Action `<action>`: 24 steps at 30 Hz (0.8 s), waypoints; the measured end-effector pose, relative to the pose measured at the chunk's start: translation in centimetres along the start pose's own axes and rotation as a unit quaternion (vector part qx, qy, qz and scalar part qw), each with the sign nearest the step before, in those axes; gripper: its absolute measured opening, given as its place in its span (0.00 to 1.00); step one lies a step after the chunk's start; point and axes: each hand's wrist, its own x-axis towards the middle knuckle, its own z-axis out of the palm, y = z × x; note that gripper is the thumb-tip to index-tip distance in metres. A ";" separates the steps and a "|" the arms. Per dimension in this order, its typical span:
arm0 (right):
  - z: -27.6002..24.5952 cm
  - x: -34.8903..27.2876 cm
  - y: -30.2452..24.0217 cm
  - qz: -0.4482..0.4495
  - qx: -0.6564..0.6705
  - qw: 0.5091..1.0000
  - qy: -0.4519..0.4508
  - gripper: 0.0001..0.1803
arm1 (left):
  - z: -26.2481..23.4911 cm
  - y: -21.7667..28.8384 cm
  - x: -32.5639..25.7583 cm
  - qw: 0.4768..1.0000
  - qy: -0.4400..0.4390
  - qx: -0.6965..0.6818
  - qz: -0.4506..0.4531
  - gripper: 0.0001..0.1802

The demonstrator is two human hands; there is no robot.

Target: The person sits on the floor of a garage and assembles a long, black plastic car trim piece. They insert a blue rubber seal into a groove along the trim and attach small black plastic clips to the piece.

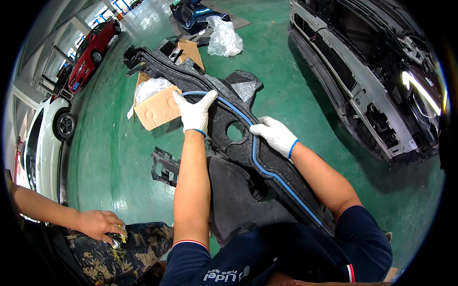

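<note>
One blue strip (254, 150) lies along a long black moulded part (219, 126), and I read that as the work in hand. From my remote seat I see the part run from 11 o'clock down to 5 o'clock, its nearer end close to the wearer's body.

My left hand (196, 112), gloved, sits just toward 11 o'clock of centre, its thumb and forefinger spread apart with the strip showing between their tips. My right hand (275, 135), at 3 o'clock, rests bent fingers at the strip's edge; I can't tell whether they pinch it or only press.

As for progress, I judge the run well advanced: the blue line follows the part's bends from the left hand toward 5 o'clock with no visible break, apart from what the fingers cover. Beyond the left hand, toward 11 o'clock, I see no blue on the part, so that stretch may be left to do, if it takes any strip at all. I can't tell how firmly the strip is seated.

At 10 o'clock an open cardboard box (157, 110) stands beside the part; at 8 o'clock a co-worker's bare hand (99, 225) holds something small.
</note>
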 end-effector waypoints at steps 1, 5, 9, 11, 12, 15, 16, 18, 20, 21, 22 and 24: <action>0.0 0.5 -0.2 0.011 0.030 0.999 -0.019 0.43 | -0.1 -0.3 0.2 1.000 0.002 0.012 0.015 0.80; 0.2 3.1 1.3 0.014 0.123 0.992 -0.034 0.36 | 0.7 -0.7 0.3 0.994 0.022 0.089 0.068 0.78; 0.5 4.7 0.1 0.014 0.189 0.981 -0.046 0.28 | 1.7 0.5 -1.3 0.988 0.056 0.108 0.097 0.75; 0.8 4.2 -2.3 0.034 0.218 0.975 -0.027 0.27 | 1.4 0.8 -1.6 0.989 0.041 0.110 0.091 0.77; 1.0 4.1 -3.2 0.032 0.206 0.978 -0.004 0.28 | 1.3 0.9 -1.7 0.989 0.034 0.111 0.088 0.78; 1.5 3.9 -5.1 0.017 0.191 0.981 0.014 0.30 | 0.9 -0.3 -1.0 0.987 0.044 0.105 0.112 0.79; 1.4 5.0 -4.2 0.009 0.196 0.980 0.019 0.44 | 1.2 -0.3 -0.9 0.985 0.043 0.115 0.118 0.79; 2.1 5.6 -3.2 -0.011 0.041 0.985 0.168 0.55 | 1.3 -0.4 -0.9 0.981 0.045 0.138 0.130 0.79; 2.2 5.5 -3.5 0.016 -0.039 0.975 0.219 0.71 | 1.2 -1.1 -0.5 0.980 0.052 0.143 0.129 0.80; 2.2 5.1 -4.3 -0.010 -0.090 0.964 0.250 0.71 | 1.1 -1.2 -0.5 0.979 0.056 0.146 0.127 0.80; 2.4 4.6 -4.9 -0.036 -0.139 0.950 0.279 0.70 | 1.0 -1.3 -0.5 0.979 0.063 0.146 0.127 0.79; 2.1 4.3 -5.6 -0.095 -0.231 0.920 0.302 0.68 | 1.1 -1.4 -0.7 0.979 0.073 0.144 0.128 0.77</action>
